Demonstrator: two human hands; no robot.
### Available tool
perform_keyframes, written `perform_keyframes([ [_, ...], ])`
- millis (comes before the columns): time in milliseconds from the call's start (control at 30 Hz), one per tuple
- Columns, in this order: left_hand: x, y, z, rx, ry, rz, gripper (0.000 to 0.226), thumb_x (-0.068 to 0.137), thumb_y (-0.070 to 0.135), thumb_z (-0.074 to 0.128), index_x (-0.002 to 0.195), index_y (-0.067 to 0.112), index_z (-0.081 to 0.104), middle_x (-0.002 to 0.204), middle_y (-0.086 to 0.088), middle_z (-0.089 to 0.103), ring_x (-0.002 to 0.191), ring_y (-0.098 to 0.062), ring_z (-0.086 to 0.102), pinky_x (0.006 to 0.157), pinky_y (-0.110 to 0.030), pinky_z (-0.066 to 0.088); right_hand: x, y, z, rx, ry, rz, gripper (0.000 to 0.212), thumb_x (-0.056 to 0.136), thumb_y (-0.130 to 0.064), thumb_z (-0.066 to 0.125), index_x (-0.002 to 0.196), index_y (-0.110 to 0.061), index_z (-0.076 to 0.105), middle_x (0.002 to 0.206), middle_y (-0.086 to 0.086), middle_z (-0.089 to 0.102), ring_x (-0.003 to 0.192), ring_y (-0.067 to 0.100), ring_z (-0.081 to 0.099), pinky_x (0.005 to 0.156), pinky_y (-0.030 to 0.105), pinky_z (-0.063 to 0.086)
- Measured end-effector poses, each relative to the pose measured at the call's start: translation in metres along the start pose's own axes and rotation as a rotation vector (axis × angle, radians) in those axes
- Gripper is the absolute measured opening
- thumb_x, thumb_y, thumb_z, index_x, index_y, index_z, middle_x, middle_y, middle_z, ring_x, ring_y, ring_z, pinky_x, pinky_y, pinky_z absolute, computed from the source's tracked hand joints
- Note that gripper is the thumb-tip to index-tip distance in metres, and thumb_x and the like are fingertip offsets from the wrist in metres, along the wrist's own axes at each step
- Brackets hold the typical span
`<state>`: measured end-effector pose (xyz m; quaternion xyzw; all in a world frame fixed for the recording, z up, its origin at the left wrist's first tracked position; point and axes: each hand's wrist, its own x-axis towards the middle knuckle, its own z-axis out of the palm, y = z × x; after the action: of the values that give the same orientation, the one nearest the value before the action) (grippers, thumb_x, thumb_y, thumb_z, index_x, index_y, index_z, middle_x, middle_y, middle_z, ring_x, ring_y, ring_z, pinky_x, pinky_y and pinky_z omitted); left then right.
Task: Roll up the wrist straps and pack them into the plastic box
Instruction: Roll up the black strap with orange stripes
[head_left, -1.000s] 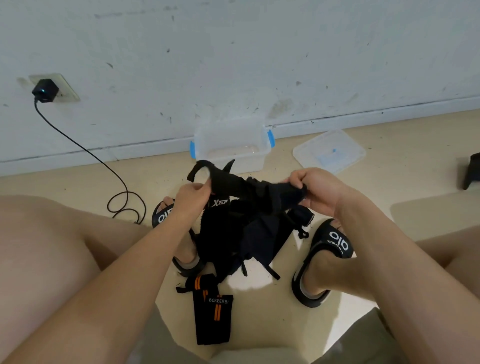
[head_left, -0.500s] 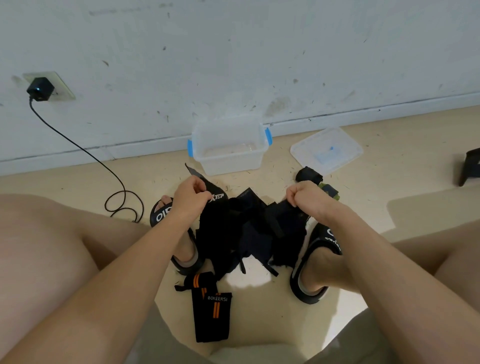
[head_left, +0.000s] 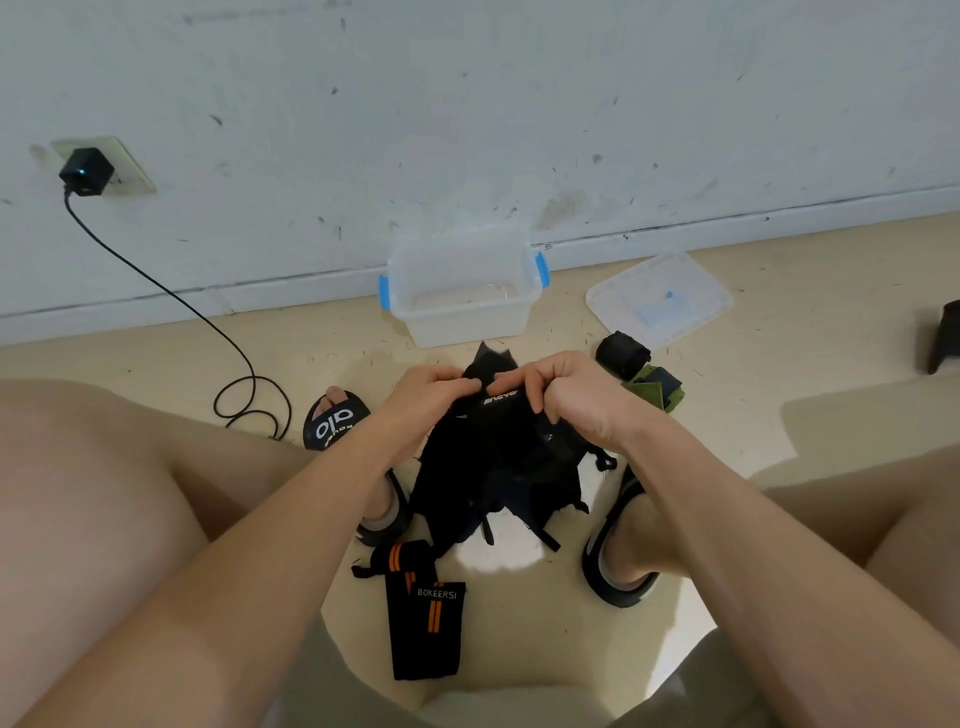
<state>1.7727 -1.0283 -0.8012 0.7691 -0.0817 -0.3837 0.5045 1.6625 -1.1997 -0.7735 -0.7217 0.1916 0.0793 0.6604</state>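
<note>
I look down at a tan floor from a head camera, seated, with both bare forearms reaching forward. My left hand (head_left: 423, 395) and right hand (head_left: 558, 392) meet at the centre of the view, fingers curled, each pinching the top edge of a black strap (head_left: 498, 402) that carries a small white label I cannot read. Below the hands hangs a loose black pile (head_left: 493, 478) of more straps, resting on the floor between my two sandals (head_left: 335, 423). At 6 o'clock from the pile lies a flat black wrap (head_left: 423, 618) with orange stripes and the word BOKEERSI, apart from both hands. At 12 o'clock from the hands, against the white wall (head_left: 467, 104), stands the clear box (head_left: 462, 299) with blue clips, its top open; I cannot tell whether anything lies inside. Its lid (head_left: 660, 299) lies flat on the floor at 2 o'clock from the hands. Between the lid and my right hand sit a black roll (head_left: 621, 354) and, just beside it, a green roll (head_left: 657, 389), both on the floor outside the box. At 10 o'clock, a black plug (head_left: 85, 171) sits in a wall socket, and its cable (head_left: 218, 332) trails down to a coil on the floor.
</note>
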Motion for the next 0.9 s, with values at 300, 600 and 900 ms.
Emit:
perform_keyframes([
  [300, -0.006, 0.0, 0.0, 0.007, 0.029, 0.05, 0.016, 0.101, 0.022, 0.062, 0.105, 0.015, 0.076, 0.1, -0.003, 0.076, 0.095, -0.014, 0.072, 0.071, -0.017, 0.052, 0.004, 0.024, -0.01, 0.457, 0.132, 0.239, 0.034, 0.09, 0.009, 0.064, 0.119, -0.007, 0.056, 0.112, 0.017, 0.066, 0.098, 0.022, 0.071, 0.082, 0.036, 0.062],
  [600, -0.003, 0.0, -0.009, 0.086, 0.304, 0.054, 0.015, 0.092, 0.004, 0.066, 0.103, 0.013, 0.072, 0.1, -0.001, 0.068, 0.09, -0.007, 0.059, 0.063, -0.001, 0.039, 0.013, 0.054, -0.012, 0.219, 0.196, 0.303, 0.015, 0.096, 0.004, 0.053, 0.105, -0.003, 0.063, 0.102, 0.02, 0.071, 0.089, 0.026, 0.072, 0.073, 0.032, 0.062],
  [900, 0.005, -0.019, -0.028, 0.275, 0.374, -0.014, 0.035, 0.095, 0.001, 0.048, 0.11, 0.021, 0.072, 0.1, 0.002, 0.065, 0.068, -0.012, 0.056, 0.05, -0.011, 0.043, 0.02, 0.097, -0.024, -0.065, 0.486, 0.465, 0.022, 0.095, 0.001, 0.05, 0.086, -0.019, 0.055, 0.096, 0.011, 0.059, 0.095, 0.031, 0.059, 0.095, 0.054, 0.055],
])
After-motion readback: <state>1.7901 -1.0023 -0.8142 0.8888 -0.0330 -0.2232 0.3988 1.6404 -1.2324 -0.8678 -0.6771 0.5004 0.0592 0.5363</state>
